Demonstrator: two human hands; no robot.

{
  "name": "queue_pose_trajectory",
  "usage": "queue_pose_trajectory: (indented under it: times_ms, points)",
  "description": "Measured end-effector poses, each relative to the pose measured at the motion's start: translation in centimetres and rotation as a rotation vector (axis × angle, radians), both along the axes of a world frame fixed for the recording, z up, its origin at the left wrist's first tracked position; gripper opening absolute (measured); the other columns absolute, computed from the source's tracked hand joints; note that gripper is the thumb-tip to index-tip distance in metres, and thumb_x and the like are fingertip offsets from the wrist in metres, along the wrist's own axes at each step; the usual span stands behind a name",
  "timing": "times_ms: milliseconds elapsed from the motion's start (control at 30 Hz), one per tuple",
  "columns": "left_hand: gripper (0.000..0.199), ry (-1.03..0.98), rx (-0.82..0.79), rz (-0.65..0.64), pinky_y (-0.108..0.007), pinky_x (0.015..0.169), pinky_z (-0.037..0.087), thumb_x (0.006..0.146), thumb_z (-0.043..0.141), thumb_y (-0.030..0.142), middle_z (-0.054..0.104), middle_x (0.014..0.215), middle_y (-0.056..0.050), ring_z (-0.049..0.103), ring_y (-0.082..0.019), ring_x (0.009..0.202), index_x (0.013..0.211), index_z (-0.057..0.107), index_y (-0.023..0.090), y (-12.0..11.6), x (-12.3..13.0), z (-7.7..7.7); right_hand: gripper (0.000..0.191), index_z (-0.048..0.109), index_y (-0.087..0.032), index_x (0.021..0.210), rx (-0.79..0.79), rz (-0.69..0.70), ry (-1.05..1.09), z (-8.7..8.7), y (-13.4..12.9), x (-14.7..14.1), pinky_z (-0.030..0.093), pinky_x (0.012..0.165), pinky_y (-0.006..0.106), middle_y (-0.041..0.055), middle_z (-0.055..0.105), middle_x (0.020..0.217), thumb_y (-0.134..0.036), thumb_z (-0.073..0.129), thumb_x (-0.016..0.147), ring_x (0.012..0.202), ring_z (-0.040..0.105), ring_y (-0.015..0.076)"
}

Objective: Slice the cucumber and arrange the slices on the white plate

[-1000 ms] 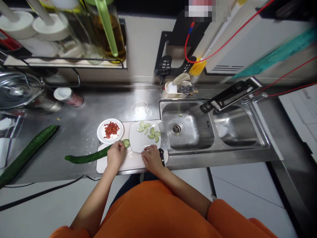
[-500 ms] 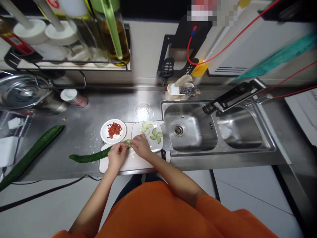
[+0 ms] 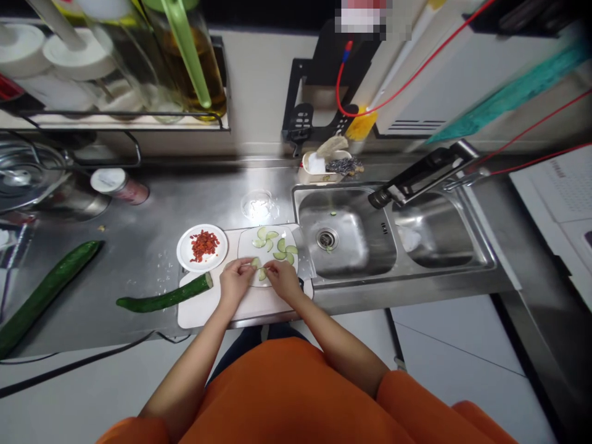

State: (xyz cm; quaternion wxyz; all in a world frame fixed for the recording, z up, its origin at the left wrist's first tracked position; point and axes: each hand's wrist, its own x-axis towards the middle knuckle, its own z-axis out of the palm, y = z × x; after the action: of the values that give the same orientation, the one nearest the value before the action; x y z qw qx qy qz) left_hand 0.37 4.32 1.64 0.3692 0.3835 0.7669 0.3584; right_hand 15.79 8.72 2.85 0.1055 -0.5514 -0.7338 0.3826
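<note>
My left hand (image 3: 235,285) is closed in a pinch on a pale green cucumber slice (image 3: 254,263) over the near left part of the square white plate (image 3: 292,235). Beside it my right hand (image 3: 283,280) pinches at another slice (image 3: 262,274); its fingertips partly hide it. Farther back on the plate lie several thin slices (image 3: 280,255) in two fanned groups. The cut cucumber (image 3: 166,300) rests with its cut end on the white cutting board (image 3: 198,311). A round white plate (image 3: 184,250) holds red pieces (image 3: 204,245).
A double sink (image 3: 346,271) with a black faucet (image 3: 411,179) is at the right. A whole cucumber (image 3: 46,290), a tin (image 3: 121,185) and a metal pot (image 3: 76,200) stand or lie at the left. A bottle rack (image 3: 157,124) overhangs the back.
Both hands have moved right, from beside the cucumber's cut end to over the square plate, with slices at their fingertips. The cut end is now uncovered. The view has shifted slightly.
</note>
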Motion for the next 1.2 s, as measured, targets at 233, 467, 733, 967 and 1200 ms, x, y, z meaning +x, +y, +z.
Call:
queue_pose_trajectory:
  times_ms: [233,467,733,967,1200]
  points:
    - [0.016,0.229,0.151,-0.193,-0.031,0.074,0.051,0.076,0.059,0.023,0.068,0.083,-0.005,0.062,-0.016,0.071,0.086,0.070,0.019,0.9,1.6,-1.0,0.017,0.070,-0.023,0.085,-0.016,0.003,-0.297,0.4,-0.3,0.9,0.036,0.067,0.028,0.0032,0.070,0.078,-0.026,0.053,0.088,0.083,0.059,0.0204]
    - [0.016,0.349,0.212,-0.379,-0.032,0.081,0.051,0.079,0.051,0.014,0.067,0.088,-0.008,0.062,-0.018,0.084,0.083,0.066,0.018,0.8,1.9,-1.8,0.014,0.065,-0.023,0.090,0.015,0.048,-0.392,0.6,-0.7,0.4,0.035,0.069,0.031,0.0060,0.069,0.082,-0.027,0.052,0.089,0.090,0.055,0.0235]
    - [0.019,0.376,0.201,-0.425,-0.034,0.084,0.051,0.082,0.050,0.016,0.065,0.095,-0.009,0.061,-0.019,0.088,0.092,0.067,0.018,0.9,1.6,-2.3,0.010,0.061,-0.021,0.092,0.093,0.126,-0.406,0.5,-1.0,0.5,0.036,0.072,0.033,0.0079,0.066,0.091,-0.027,0.053,0.089,0.098,0.049,0.0254]
    - [0.020,0.432,0.274,-0.511,-0.035,0.088,0.050,0.086,0.051,0.020,0.065,0.100,-0.009,0.059,-0.021,0.095,0.094,0.069,0.019,0.3,1.1,-2.3,0.018,0.063,-0.024,0.103,0.285,0.307,-0.298,0.7,-3.1,2.0,0.036,0.077,0.034,0.0065,0.062,0.111,-0.026,0.049,0.092,0.106,0.043,0.0257]
    - [0.021,0.501,0.281,-0.565,-0.037,0.087,0.049,0.088,0.051,0.022,0.065,0.101,-0.009,0.056,-0.021,0.095,0.098,0.070,0.019,0.1,1.0,-2.3,0.027,0.061,-0.026,0.116,0.278,0.345,-0.306,0.4,-4.1,2.9,0.036,0.083,0.037,0.0065,0.059,0.122,-0.026,0.045,0.094,0.111,0.040,0.0260]
